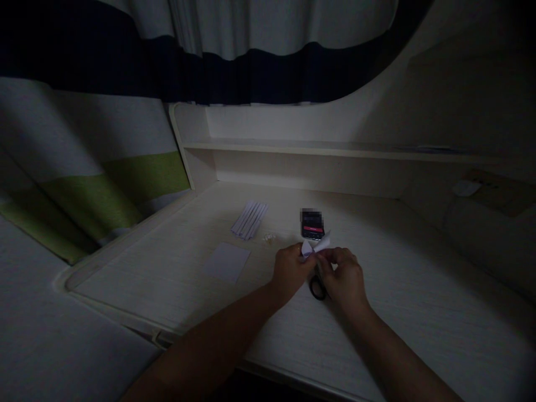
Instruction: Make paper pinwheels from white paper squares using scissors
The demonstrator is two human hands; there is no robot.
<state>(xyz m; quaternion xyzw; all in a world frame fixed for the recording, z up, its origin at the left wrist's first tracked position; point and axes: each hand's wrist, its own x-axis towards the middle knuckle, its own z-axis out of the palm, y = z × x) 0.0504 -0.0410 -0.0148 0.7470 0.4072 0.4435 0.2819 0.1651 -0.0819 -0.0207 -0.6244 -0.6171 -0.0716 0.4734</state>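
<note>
My left hand (292, 269) is closed on a small folded piece of white paper (321, 243), whose loose end sticks up to the right. Pinched against the same paper are the fingers of my right hand (344, 274). Just below my fingers a pair of scissors (317, 288) lies on the desk; a black handle loop shows, and the rest is hidden by my hands. A square sheet of pale paper (227, 262) lies flat to the left. Behind it are several folded paper strips (249, 220), side by side. Small whitish bits (269, 238) lie near my left hand.
A phone (312, 224) with a lit screen rests on the white desk (167, 279) just beyond my hands. A shelf (293, 147) runs along the back. Striped curtains (138, 178) hang at the left and behind. A socket panel (498, 192) is at the right wall.
</note>
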